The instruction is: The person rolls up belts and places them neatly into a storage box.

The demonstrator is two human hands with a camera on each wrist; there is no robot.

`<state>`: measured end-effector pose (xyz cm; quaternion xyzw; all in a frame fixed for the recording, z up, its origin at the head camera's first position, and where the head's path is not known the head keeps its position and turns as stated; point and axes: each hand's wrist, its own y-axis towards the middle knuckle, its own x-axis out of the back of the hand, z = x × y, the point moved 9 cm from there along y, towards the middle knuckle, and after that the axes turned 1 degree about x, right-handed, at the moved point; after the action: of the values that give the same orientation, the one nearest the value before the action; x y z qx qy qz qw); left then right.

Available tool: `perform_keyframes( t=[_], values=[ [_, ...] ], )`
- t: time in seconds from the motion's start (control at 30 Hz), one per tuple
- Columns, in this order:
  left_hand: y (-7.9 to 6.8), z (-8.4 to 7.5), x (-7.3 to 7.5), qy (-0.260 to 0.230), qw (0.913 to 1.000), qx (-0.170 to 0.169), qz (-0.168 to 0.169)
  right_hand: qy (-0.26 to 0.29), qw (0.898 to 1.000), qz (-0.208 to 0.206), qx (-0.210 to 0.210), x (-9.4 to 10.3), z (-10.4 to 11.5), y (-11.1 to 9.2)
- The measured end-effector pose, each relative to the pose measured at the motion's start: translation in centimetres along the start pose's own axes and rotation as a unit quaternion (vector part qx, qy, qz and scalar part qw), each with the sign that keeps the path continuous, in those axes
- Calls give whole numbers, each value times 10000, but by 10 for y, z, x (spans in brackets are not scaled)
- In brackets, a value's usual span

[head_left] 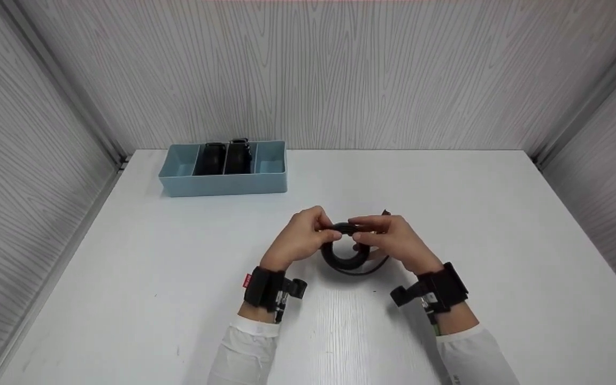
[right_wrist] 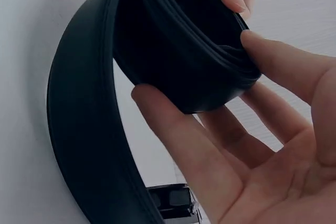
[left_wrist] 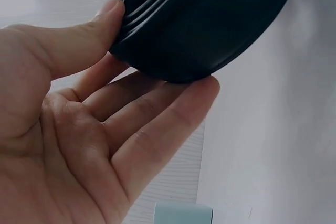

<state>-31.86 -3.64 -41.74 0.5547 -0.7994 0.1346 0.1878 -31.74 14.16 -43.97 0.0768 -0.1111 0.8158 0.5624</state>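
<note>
A black belt (head_left: 336,260), rolled into a coil with its outer end hanging loose, is held between both hands over the white table. My left hand (head_left: 300,238) pinches the coil's left side, thumb on the edge and fingers beneath, as the left wrist view shows with the belt (left_wrist: 210,24) in close-up. On the right side, my right hand (head_left: 399,241) grips the coil between thumb and fingers. In the right wrist view the loose length of belt (right_wrist: 79,103) curves away towards a metal buckle (right_wrist: 176,199), partly cut off by the frame.
A light blue divided box (head_left: 222,186) stands at the back left of the table (head_left: 126,278). Its middle compartments hold a rolled black belt (head_left: 212,159) and another rolled belt (head_left: 238,159). Pale wood-grain panels (head_left: 308,75) rise behind and at both sides.
</note>
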Motion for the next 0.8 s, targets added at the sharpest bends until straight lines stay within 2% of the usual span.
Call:
perform_keyframes(
  t=[0.13,0.27,0.4,0.6,0.7,0.8],
  values=[
    [1,2,1,-175,9997,100,-102,280,9995,-173,41,1,0,1],
    [3,5,1,-517,9980,187,-310,791,9951,-581,105,6,-2,3],
    [3,6,2,-702,9963,247,-432,875,9928,-810,64,10,-6,4],
    [2,3,2,-590,9976,196,-309,835,9956,-413,-47,7,-5,2],
    [2,2,1,-383,9991,107,-164,452,9989,-99,-5,3,-3,1],
    [2,1,0,-276,9996,43,-80,162,9999,21,57,2,0,1]
  ],
)
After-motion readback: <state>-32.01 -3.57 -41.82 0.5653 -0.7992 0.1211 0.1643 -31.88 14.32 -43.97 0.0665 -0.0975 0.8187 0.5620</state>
